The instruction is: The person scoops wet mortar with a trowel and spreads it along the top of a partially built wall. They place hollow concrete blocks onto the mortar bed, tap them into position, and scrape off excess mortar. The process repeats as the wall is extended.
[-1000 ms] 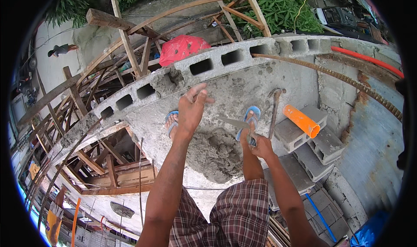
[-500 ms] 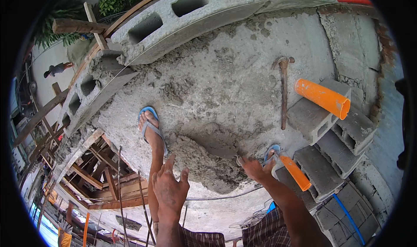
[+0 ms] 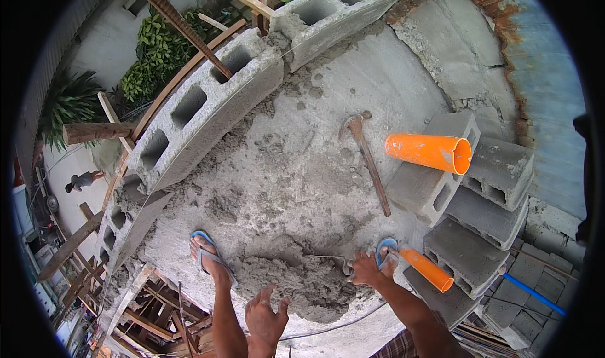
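A heap of wet grey mortar (image 3: 293, 285) lies on the concrete floor between my feet. At its right edge my right hand (image 3: 367, 270) is closed round the grip of a trowel (image 3: 328, 256). The thin blade reaches left along the top of the heap, seen almost edge-on, and the grip is mostly hidden by my fingers. My left hand (image 3: 265, 315) hovers at the near left of the heap, empty, with its fingers apart. Both of my feet wear blue flip-flops.
A hammer (image 3: 368, 162) lies beyond the mortar. On the right, grey hollow blocks (image 3: 469, 248) are stacked, with an orange pipe (image 3: 422, 152) on top and a shorter orange piece (image 3: 427, 270) nearer. A block wall (image 3: 220, 115) edges the far left, beside a timber-framed opening (image 3: 157, 314).
The view has turned and tilted, so the wall and hammer appear slanted and the mortar sits lower. My right hand keeps the trowel; its blade now shows nearly edge-on. My left hand stays empty.
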